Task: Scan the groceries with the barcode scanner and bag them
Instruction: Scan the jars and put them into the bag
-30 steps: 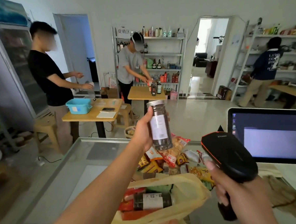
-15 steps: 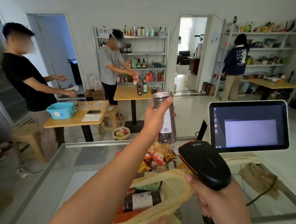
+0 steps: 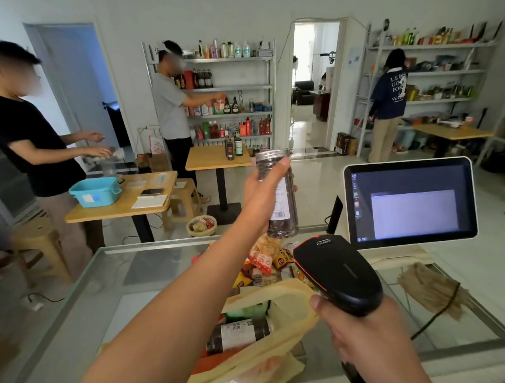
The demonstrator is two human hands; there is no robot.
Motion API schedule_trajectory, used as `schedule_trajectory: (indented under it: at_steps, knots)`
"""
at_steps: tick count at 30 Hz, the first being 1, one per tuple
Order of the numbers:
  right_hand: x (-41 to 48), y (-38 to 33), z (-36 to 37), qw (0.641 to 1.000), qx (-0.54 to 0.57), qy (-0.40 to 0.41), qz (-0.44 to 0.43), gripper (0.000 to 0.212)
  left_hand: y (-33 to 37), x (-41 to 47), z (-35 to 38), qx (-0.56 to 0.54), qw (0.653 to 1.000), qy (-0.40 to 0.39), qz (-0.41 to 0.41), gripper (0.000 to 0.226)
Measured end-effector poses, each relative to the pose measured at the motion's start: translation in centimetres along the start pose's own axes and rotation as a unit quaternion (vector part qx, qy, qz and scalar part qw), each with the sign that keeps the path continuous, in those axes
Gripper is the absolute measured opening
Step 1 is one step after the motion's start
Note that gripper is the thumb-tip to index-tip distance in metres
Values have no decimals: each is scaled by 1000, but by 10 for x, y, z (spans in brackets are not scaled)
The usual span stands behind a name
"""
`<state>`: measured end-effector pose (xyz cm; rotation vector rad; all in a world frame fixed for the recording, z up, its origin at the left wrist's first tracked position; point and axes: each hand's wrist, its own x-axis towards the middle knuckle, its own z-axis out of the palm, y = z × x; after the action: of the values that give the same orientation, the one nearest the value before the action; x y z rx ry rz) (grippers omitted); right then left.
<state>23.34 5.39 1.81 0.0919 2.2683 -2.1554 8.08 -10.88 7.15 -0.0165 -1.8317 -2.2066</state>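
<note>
My left hand (image 3: 263,190) grips a clear jar (image 3: 281,207) with a silver lid and dark contents, held upright above the counter, its white label with a barcode turned toward me. My right hand (image 3: 367,334) holds the black barcode scanner (image 3: 337,271) by its handle, its head just below and right of the jar. A yellow bag (image 3: 282,345) lies open on the glass counter (image 3: 110,292) under my arms, with a dark labelled bottle (image 3: 238,334) and red packets inside. Several snack packets (image 3: 264,264) lie heaped beyond the bag.
A white-framed screen (image 3: 411,203) stands at the counter's right, with a brown twine bundle (image 3: 432,290) in front of it. Beyond the counter are wooden tables (image 3: 123,204), stocked shelves (image 3: 231,87) and three people; a small basket (image 3: 202,226) sits on the floor.
The jar has turned in my left hand, so its barcode now shows. My view has swung left, bringing the screen further into view. The scanner stays pointed up at the jar.
</note>
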Motion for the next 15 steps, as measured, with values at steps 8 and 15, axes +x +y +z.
schedule_trajectory:
  at_steps: [8, 15]
  knots:
    - [0, 0, -2, 1000, 5, -5, 6, 22, -16, 4, 2, 3, 1000, 21, 9, 33]
    - [6, 5, -2, 999, 6, -5, 31, 19, -20, 10, 1, 11, 999, 31, 24, 59]
